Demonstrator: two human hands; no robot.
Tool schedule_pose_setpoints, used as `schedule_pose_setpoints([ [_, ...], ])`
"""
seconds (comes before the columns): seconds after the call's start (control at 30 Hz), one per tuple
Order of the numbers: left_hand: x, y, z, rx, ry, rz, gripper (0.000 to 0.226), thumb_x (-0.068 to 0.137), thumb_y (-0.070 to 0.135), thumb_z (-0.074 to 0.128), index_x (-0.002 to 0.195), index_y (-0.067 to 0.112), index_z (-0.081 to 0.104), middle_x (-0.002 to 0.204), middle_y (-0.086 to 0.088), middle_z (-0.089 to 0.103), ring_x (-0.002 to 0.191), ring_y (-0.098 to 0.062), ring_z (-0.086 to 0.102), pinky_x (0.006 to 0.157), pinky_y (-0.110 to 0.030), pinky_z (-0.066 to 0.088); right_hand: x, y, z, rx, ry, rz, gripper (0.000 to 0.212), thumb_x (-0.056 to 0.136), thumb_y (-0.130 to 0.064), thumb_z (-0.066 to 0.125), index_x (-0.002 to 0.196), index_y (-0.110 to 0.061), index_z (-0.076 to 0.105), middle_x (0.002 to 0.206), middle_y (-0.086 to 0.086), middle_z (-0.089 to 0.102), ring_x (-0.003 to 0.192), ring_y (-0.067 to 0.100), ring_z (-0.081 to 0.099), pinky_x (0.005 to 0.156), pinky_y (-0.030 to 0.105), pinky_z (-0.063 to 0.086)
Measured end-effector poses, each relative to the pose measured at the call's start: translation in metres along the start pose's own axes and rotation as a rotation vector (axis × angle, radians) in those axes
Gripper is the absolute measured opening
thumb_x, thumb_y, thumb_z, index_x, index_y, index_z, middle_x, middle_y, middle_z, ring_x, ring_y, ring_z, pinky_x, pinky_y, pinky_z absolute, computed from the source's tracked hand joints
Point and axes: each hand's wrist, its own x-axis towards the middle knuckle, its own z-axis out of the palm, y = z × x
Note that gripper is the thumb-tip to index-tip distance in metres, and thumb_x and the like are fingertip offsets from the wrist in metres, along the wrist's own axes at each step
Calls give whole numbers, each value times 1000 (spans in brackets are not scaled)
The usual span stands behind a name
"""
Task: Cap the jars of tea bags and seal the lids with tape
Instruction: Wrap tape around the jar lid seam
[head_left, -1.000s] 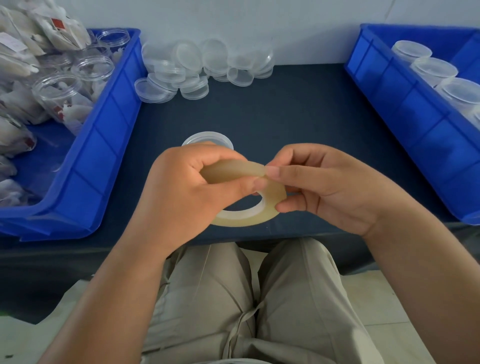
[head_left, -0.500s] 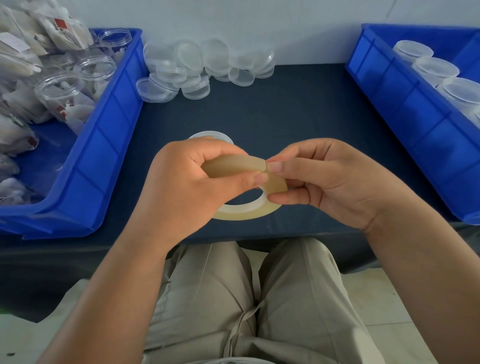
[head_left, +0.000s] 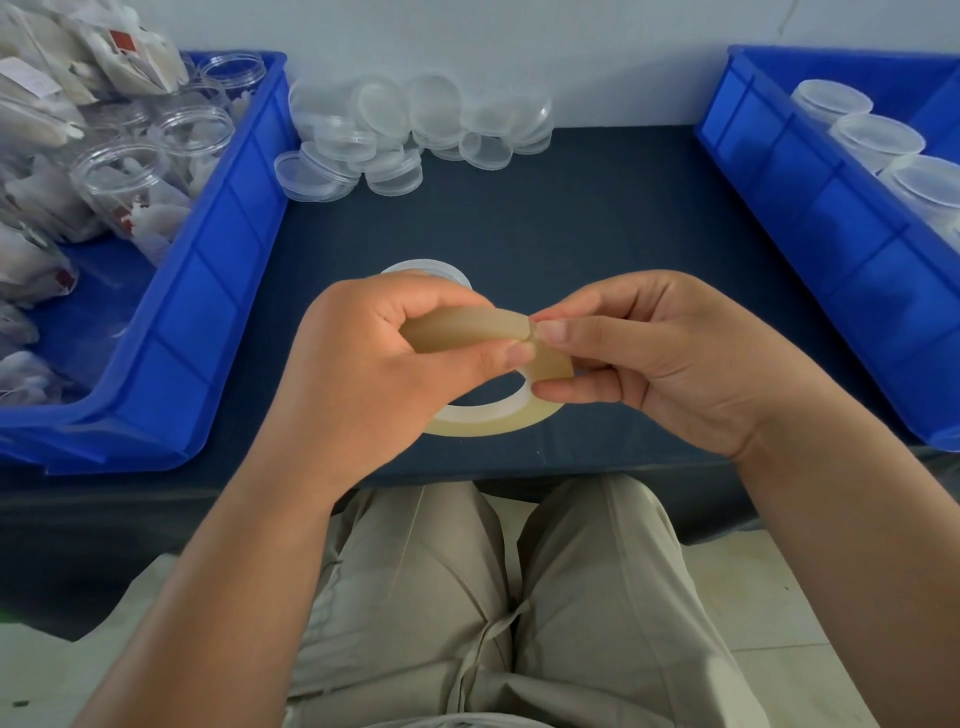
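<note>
Up close, both hands met over the near edge of the dark desk (head_left: 571, 218), sharing one roll of clear tape (head_left: 493, 415). The left grip (head_left: 374, 358) was curled round the left part of the roll, its thumb lying along the outer face and its fingers hidden behind. The right grip (head_left: 675, 364) pinched the roll's right edge between thumb and forefinger, the thumb tip just beside the left thumb tip. The roll was tilted, with its lower rim hanging free above the desk.

Just behind the left knuckles stood a jar (head_left: 426, 269), of which only the pale lid rim showed; I could not tell what it held. At the back of the desk, against the wall, lay a loose heap of clear lids (head_left: 395, 130).

On the left sat a blue bin (head_left: 208, 291) holding open jars (head_left: 119, 171) with tea bags (head_left: 31, 265) in them and piled around them. On the right, well apart from the hands, a second blue bin (head_left: 831, 218) held capped jars (head_left: 878, 137) in a row. Below the desk edge showed the person's beige trousers (head_left: 467, 597).
</note>
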Motion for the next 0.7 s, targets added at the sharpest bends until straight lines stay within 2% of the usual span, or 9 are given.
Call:
schedule_pose_setpoints([
  [0.13, 0, 1, -1, 25, 6, 7, 16, 78, 53, 86, 92, 49, 79, 82, 16, 76, 76, -10, 73, 59, -14, 52, 0, 1, 1, -8, 27, -7, 28, 78, -23, 78, 98, -4, 83, 105, 16, 81, 90, 21, 80, 76, 26, 65],
  [0.7, 0, 1, 1, 33, 17, 12, 15, 78, 52, 87, 89, 48, 79, 83, 15, 75, 75, -9, 72, 59, -13, 50, 0, 3, 0, 2, 25, 2, 27, 77, -21, 78, 97, -6, 84, 105, 15, 81, 91, 20, 80, 77, 27, 65],
])
